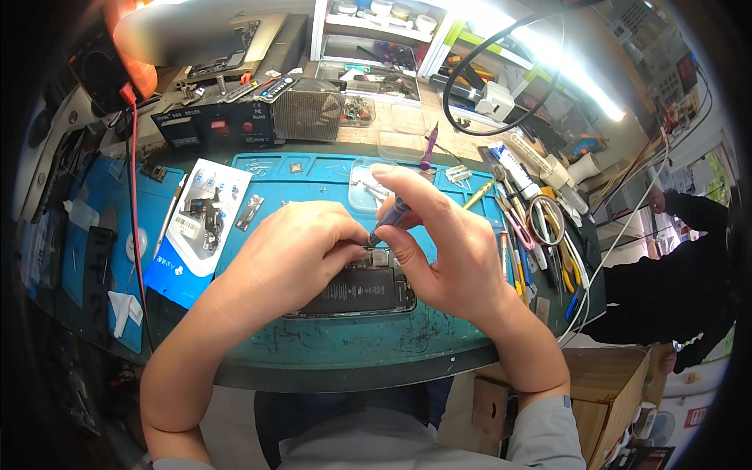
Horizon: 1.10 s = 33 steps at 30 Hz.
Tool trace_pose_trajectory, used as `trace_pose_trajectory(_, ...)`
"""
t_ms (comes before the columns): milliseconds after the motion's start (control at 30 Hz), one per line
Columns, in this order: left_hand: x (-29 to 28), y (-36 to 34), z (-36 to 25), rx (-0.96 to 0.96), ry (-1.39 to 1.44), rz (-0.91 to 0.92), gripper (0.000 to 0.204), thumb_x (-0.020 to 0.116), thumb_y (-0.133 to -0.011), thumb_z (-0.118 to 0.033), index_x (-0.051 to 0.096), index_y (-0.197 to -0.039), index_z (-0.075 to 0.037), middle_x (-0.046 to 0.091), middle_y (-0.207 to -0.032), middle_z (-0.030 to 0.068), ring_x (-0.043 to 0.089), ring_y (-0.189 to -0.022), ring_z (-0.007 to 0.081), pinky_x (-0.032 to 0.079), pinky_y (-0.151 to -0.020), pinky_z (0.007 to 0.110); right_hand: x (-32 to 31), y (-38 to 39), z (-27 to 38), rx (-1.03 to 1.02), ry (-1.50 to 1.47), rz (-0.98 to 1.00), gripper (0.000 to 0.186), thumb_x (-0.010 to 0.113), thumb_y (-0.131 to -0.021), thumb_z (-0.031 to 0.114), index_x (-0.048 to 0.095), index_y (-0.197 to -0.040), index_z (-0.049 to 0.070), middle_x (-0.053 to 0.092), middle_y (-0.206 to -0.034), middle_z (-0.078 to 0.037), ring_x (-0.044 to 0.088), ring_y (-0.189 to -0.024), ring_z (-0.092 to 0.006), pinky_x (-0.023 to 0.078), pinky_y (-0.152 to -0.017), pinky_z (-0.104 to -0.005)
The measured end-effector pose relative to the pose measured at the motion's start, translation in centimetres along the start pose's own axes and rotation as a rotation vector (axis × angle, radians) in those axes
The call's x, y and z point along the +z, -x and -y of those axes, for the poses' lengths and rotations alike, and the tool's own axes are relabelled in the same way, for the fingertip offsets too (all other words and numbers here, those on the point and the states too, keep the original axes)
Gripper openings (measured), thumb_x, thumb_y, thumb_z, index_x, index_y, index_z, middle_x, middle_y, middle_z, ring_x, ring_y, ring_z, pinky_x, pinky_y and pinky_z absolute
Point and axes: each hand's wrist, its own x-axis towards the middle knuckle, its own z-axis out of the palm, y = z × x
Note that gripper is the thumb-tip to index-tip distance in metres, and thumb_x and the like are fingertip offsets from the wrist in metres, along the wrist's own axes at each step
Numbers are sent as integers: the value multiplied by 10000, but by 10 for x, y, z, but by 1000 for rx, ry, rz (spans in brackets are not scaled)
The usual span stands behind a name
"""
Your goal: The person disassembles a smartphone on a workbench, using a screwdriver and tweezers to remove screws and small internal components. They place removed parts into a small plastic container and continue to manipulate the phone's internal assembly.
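An opened smartphone (407, 291) lies on the blue repair mat (345, 338), its black battery (354, 294) and inner board exposed. My right hand (458, 251) grips a small precision screwdriver (398, 210) between thumb and fingers, tip pointing down toward the phone's upper part. Close beside the tip, my left hand (301, 247) has thumb and index finger pinched together over the phone's edge. Whatever those fingertips hold is too small to make out. Both hands cover part of the phone. A clear plastic box (364, 188) with small parts sits just beyond the fingers.
To the left lies a white and blue card (196, 227) with small phone parts. A purple screwdriver (429, 147) rests at the mat's back. Pliers, tweezers and scissors (521, 223) crowd the right side. Behind stands a black bench device (215, 125). Another person (666, 274) is at the right.
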Motion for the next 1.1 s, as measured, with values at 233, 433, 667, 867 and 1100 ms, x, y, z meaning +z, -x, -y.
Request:
trace_pose_trajectory(233,5,-3,2,-34,-74,-34,125,774,-950,-157,779,-960,-33,747,-952,130,728,-939,364,571,-822,483,-5,-10,5,-28,14,-14,524,858,-921,48,732,-1430,59,786,-1133,-130,765,-848,-194,625,-743,-318)
trace_pose_trajectory(433,4,-2,2,-43,-108,0,176,796,-914,-84,786,-1070,-3,779,-1036,196,736,-993,435,585,-846,482,-1,-8,7,75,-68,0,545,846,-928,50,718,-1456,82,784,-1055,-104,761,-839,-181,622,-755,-317)
trace_pose_trajectory(667,4,-3,-2,-25,-119,-36,169,800,-901,-83,775,-1044,3,755,-997,206,722,-933,435,570,-803,494,-5,-7,15,178,72,59,535,772,-969,-12,675,-1490,63,766,-1202,-120,758,-1098,-230,621,-918,-348)
trace_pose_trajectory(867,3,-5,-5,-58,-126,-21,137,792,-906,-85,740,-984,16,736,-967,213,711,-919,448,568,-791,492,-1,-6,12,99,-44,18,605,773,-960,-24,606,-1540,18,735,-1211,-152,740,-1071,-237,601,-946,-373)
trace_pose_trajectory(1100,3,-4,-5,-46,-127,-28,133,787,-905,-81,745,-987,16,735,-960,211,710,-922,451,565,-796,496,6,-3,8,35,51,-15,657,810,-962,27,574,-1575,25,735,-1248,-166,739,-1082,-250,600,-961,-383)
